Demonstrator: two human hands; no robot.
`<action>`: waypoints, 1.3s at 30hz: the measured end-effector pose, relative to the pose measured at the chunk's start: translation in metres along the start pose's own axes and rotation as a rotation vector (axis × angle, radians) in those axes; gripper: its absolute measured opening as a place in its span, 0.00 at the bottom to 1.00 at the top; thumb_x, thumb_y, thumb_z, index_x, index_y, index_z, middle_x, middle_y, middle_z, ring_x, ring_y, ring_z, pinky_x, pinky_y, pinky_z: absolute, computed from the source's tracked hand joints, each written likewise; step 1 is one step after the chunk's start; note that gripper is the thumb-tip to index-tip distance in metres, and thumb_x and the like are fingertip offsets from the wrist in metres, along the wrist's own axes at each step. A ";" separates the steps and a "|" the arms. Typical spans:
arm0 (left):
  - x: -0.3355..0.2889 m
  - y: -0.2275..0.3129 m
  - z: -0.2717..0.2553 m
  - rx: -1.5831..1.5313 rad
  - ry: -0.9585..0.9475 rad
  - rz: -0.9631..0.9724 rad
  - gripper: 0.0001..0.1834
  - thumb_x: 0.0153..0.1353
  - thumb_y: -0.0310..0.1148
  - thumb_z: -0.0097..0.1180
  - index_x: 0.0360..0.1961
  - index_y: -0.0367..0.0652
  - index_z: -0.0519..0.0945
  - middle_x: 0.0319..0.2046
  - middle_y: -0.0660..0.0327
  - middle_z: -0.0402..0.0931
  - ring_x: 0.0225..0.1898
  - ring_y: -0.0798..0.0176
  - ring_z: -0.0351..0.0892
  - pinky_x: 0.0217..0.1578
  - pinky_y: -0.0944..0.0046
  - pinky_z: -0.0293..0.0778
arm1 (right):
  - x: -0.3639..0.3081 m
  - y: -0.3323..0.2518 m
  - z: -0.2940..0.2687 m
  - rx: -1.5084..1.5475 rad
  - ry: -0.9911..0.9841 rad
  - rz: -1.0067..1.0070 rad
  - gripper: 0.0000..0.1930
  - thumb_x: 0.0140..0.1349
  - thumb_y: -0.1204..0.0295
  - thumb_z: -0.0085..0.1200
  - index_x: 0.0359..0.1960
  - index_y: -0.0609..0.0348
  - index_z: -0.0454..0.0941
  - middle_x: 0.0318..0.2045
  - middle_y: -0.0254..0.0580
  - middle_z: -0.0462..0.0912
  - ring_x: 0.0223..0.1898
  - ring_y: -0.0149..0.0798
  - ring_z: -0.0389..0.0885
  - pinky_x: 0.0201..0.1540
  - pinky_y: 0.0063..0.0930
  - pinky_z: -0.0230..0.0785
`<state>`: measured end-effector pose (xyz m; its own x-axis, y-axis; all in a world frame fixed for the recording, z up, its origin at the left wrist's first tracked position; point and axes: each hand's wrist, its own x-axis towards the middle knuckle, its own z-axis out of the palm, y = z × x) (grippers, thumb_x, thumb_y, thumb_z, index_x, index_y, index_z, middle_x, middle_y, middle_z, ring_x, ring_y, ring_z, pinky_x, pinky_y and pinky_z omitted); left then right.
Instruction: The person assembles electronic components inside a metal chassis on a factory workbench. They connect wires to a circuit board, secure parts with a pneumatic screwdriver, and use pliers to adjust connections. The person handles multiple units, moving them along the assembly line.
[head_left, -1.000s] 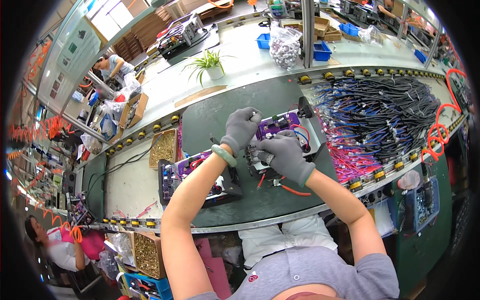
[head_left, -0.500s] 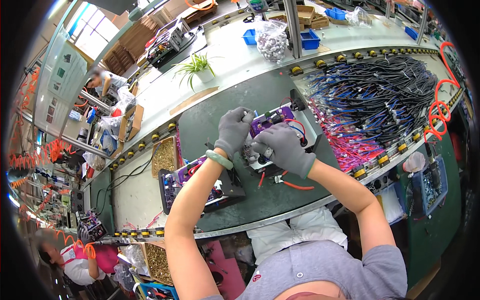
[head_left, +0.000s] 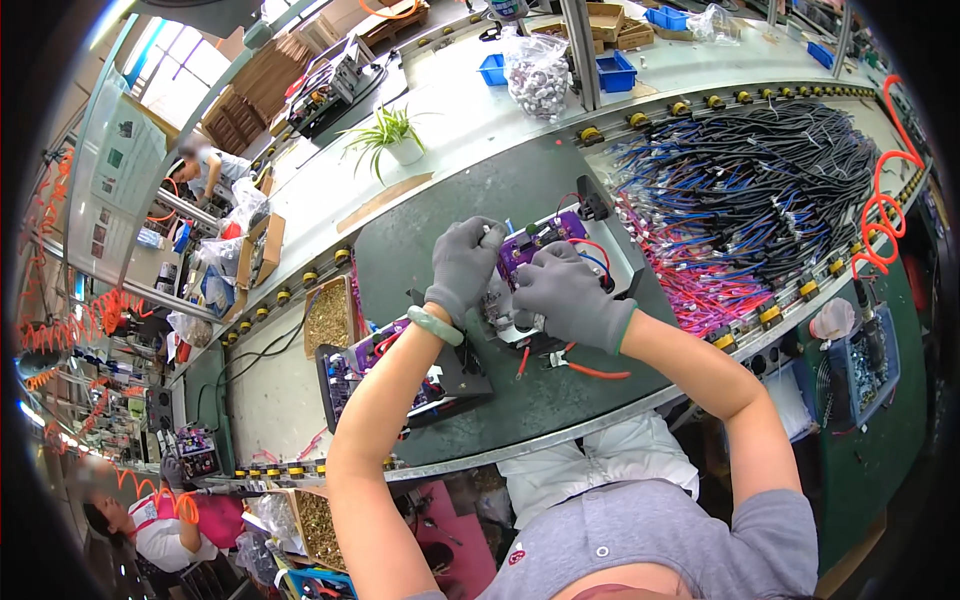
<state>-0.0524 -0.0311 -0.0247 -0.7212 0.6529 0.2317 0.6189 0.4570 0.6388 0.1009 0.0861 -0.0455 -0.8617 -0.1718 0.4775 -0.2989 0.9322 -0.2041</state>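
Observation:
A metal chassis (head_left: 622, 262) with a purple circuit board (head_left: 522, 249) lies on the dark green work mat (head_left: 450, 205) before me. My gloved left hand (head_left: 466, 264) is at its left end, fingers closed near the board's edge; what they pinch is too small to name. Over the near side rests my gloved right hand (head_left: 572, 296), fingers curled down by the board, their tips and anything in them hidden. Red and blue wires (head_left: 592, 252) arch from the board beside that hand. Pliers with red handles (head_left: 590, 371) lie in front of the chassis.
A second chassis (head_left: 440, 385) with purple boards sits left, partly behind my left forearm. A box of small brass-coloured parts (head_left: 329, 315) stands beyond it. Bundled cables (head_left: 760, 190) cover the right side. A potted plant (head_left: 405, 150) stands behind the mat. Two people work at left.
My right hand has shifted slightly, its fingers curling a little differently over the near side of the chassis. The left hand stays nearly in place. The view has tilted a little.

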 end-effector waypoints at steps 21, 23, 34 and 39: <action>-0.001 0.019 -0.018 -0.065 -0.110 -0.148 0.13 0.60 0.40 0.60 0.36 0.41 0.86 0.25 0.55 0.81 0.30 0.58 0.80 0.34 0.60 0.75 | 0.012 -0.003 -0.007 0.192 0.021 -0.038 0.08 0.55 0.61 0.61 0.30 0.50 0.83 0.26 0.39 0.83 0.32 0.42 0.83 0.47 0.38 0.69; -0.006 0.035 -0.033 -0.090 -0.167 -0.148 0.13 0.59 0.42 0.61 0.35 0.44 0.86 0.26 0.53 0.81 0.31 0.53 0.82 0.35 0.57 0.75 | 0.013 -0.002 -0.017 0.362 0.158 0.194 0.11 0.60 0.60 0.60 0.38 0.52 0.82 0.26 0.43 0.83 0.32 0.45 0.83 0.44 0.39 0.71; -0.052 0.042 -0.070 -0.146 -0.044 0.015 0.13 0.65 0.38 0.56 0.38 0.37 0.82 0.25 0.53 0.83 0.28 0.62 0.85 0.32 0.64 0.78 | 0.044 -0.023 -0.011 1.192 -0.042 0.402 0.11 0.65 0.68 0.56 0.37 0.65 0.81 0.29 0.39 0.83 0.31 0.28 0.80 0.37 0.27 0.73; -0.060 0.048 -0.083 -0.217 -0.021 0.100 0.14 0.67 0.35 0.53 0.44 0.35 0.80 0.31 0.53 0.84 0.35 0.67 0.84 0.37 0.65 0.77 | 0.042 -0.017 -0.019 1.265 0.094 0.470 0.10 0.64 0.69 0.55 0.38 0.64 0.83 0.30 0.39 0.84 0.33 0.28 0.78 0.41 0.25 0.72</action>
<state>-0.0047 -0.0984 0.0529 -0.6517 0.7019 0.2873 0.6038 0.2510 0.7566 0.0776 0.0686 -0.0060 -0.9700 0.1494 0.1915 -0.1997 -0.0418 -0.9790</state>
